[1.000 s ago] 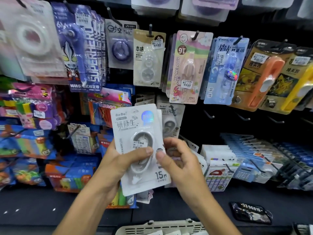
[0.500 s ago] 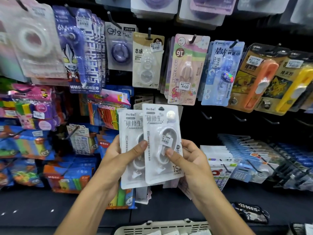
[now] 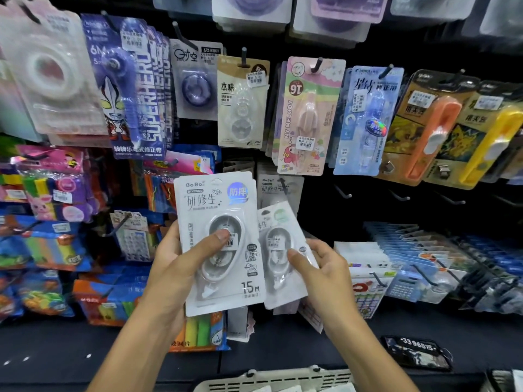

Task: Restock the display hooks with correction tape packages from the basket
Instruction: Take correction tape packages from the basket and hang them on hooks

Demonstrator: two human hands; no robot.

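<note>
My left hand (image 3: pixel 181 267) grips a white correction tape package (image 3: pixel 218 210) marked 15M, thumb pressed on its blister. My right hand (image 3: pixel 322 273) holds a second white package (image 3: pixel 280 222), tilted and partly tucked behind the first. Both are held up in front of the display wall. Behind them, one matching package (image 3: pixel 278 186) hangs on a black hook. The cream basket (image 3: pixel 271 381) shows its rim at the bottom edge.
Bare black hooks (image 3: pixel 343 192) stick out to the right of the hanging package. Above hang rows of other correction tapes, a pink one (image 3: pixel 308 117) among them. Coloured stationery packs (image 3: pixel 51 250) crowd the left; calculators (image 3: pixel 404 287) lie lower right.
The package in my right hand has slid from in front of the left one to behind it and to the right, tilting. The left-hand package now faces me in full.
</note>
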